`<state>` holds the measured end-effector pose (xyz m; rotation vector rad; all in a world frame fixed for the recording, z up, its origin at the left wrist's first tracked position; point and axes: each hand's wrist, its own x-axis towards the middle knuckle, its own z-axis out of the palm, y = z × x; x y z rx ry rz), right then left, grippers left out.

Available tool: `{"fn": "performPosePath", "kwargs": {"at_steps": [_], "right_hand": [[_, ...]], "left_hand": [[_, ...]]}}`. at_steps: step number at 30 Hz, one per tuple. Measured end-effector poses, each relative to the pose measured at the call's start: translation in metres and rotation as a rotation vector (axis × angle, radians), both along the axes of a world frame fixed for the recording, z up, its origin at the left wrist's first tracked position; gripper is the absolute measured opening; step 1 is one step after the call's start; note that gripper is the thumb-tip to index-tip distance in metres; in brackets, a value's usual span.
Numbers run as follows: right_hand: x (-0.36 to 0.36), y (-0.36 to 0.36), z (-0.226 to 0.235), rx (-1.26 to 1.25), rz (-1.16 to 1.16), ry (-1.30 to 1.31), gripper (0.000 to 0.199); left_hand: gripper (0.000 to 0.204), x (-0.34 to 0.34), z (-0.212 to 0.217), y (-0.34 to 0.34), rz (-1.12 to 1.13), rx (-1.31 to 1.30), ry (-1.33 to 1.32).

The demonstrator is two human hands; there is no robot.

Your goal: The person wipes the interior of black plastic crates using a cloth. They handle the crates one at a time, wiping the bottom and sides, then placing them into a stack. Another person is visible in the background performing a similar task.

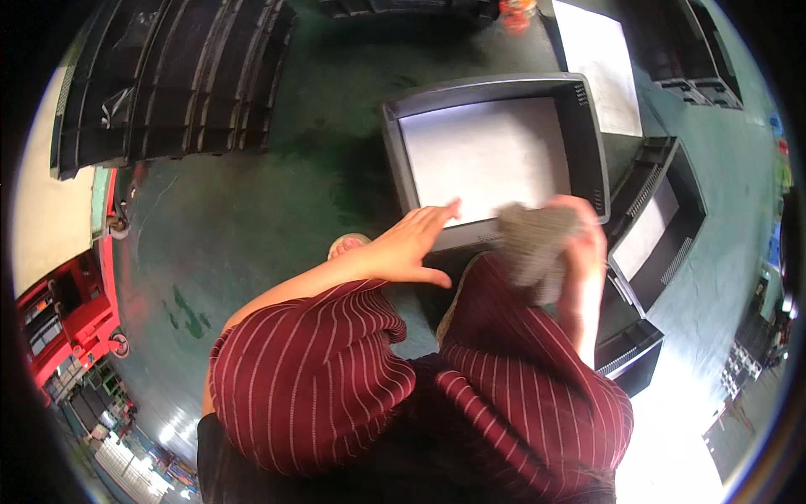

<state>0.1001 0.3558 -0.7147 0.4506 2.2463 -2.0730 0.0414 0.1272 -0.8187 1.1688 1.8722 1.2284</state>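
Observation:
A grey-brown cloth [537, 239], blurred by motion, is bunched in my right hand [581, 231] just above the near right edge of a black plastic crate [390, 143]. Inside the crate lies a flat white sheet [483, 151] covering its bottom. My left hand [413, 244] is at the crate's near left corner, fingers stretched out and thumb apart, with nothing in it. Whether its fingertips touch the rim I cannot tell. The cloth hides part of the crate's near wall and some of my right fingers.
To the right stand a second black crate [688, 197] with a white sheet and another dark crate [634, 361]. Large black crates [180, 84] are stacked at the far left. A white board [600, 67] lies at the far right; a red cart [84, 311] is on the left.

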Motion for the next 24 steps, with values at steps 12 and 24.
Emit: {"fn": "performPosePath", "kwargs": {"at_steps": [12, 24], "right_hand": [[-0.066, -0.061, -0.150, 1.316, 1.000, -0.076, 0.097], [-0.081, -0.063, -0.193, 1.498, 1.044, 0.364, 0.070]], "left_hand": [[0.044, 0.001, 0.047, -0.088, 0.415, 0.790, -1.500], [0.045, 0.023, 0.076, -0.082, 0.607, 0.263, -1.274]]}}
